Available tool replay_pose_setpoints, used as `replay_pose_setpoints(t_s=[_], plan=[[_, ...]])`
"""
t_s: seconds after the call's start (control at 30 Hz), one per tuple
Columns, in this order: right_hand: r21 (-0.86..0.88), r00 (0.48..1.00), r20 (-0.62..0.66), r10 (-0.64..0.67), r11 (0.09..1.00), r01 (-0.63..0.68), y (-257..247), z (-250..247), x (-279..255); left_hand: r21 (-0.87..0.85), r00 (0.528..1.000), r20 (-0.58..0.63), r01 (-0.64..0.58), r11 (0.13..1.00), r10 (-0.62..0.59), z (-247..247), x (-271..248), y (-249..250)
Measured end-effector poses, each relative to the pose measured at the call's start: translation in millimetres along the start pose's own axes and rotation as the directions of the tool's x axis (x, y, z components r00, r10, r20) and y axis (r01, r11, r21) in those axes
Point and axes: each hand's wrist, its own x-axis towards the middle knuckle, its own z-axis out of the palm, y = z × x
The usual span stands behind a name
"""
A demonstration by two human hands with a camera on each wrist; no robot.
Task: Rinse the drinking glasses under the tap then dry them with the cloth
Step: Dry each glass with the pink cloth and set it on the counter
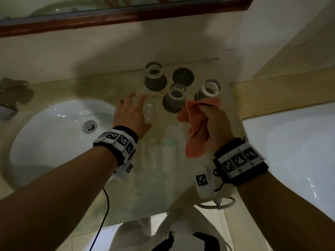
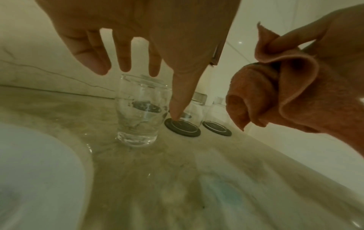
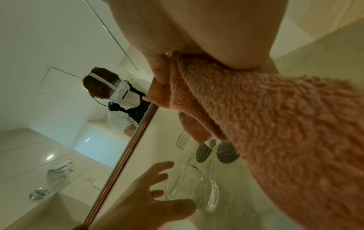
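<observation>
Two hands hover over the wet counter (image 1: 159,178), apart from each other. The left hand (image 1: 129,115) is spread, fingers straight and splayed, holding nothing; in the left wrist view its fingers (image 2: 124,59) hang just above the rim of one clear glass (image 2: 140,110), with a gap between them. The right hand (image 1: 216,124) is clamped round one orange cloth (image 1: 196,127), bunched in the fist with its loose end hanging down toward the counter's near edge.

That one clear glass stands upright on bare counter, just right of the white basin (image 1: 59,134), between the two hands. Four glasses show in all. Beyond the nearest, toward the counter's back edge, three more stand upright, each on a dark round coaster: the middle glass (image 1: 176,96) just beyond the nearest one, the right glass (image 1: 209,89) behind the top of the cloth, and the far glass (image 1: 155,75) closest to the wall. One further dark coaster (image 1: 183,76) lies bare beside the far glass, making four coasters.

One mirror (image 1: 126,13) with a dark wooden frame hangs on the wall above.
</observation>
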Motion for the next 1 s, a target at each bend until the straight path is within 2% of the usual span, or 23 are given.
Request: replay_pose_setpoints(t_s=[0.1,0.33,0.47,0.6,0.67,0.77,0.87,0.93,0.97,1.0], plan=[[-0.025,1.000,-0.003,0.005,1.000,-0.005,2,1,0,-0.080,0.999,0.037,0.027,0.996,-0.024,4,11,-2],[-0.059,0.998,0.066,-0.018,0.998,0.022,3,14,-5,-0.318,0.993,-0.039,0.092,0.943,-0.110,5,15,-7],[-0.110,0.995,0.095,-0.039,0.993,0.050,-4,33,-10,-0.462,0.988,-0.084,0.077,0.884,-0.130,-3,7,-18],[-0.127,0.975,0.169,-0.144,0.978,0.166,-18,60,-16,-0.697,0.974,-0.149,0.020,0.717,-0.172,-29,-7,-22],[-0.192,0.951,0.243,-0.191,0.952,0.240,-26,77,-22,-0.808,0.969,-0.160,-0.019,0.589,-0.189,-42,-15,-22],[-0.351,0.913,0.359,-0.196,0.878,0.326,-30,96,-29,-0.925,0.972,-0.159,-0.085,0.370,-0.175,-61,-30,-21],[-0.276,0.854,0.466,-0.232,0.878,0.390,-45,113,-46,-0.958,0.969,-0.201,-0.164,0.234,-0.146,-81,-46,-23],[-0.182,0.796,0.537,-0.281,0.882,0.434,-59,125,-60,-0.964,0.970,-0.214,-0.192,0.182,-0.114,-94,-56,-27],[-0.142,0.782,0.533,-0.324,0.876,0.460,-62,128,-62,-0.965,0.972,-0.219,-0.202,0.167,-0.090,-100,-60,-29],[-0.117,0.790,0.513,-0.336,0.884,0.452,-67,133,-66,-0.966,0.973,-0.223,-0.212,0.150,-0.065,-106,-64,-31]])
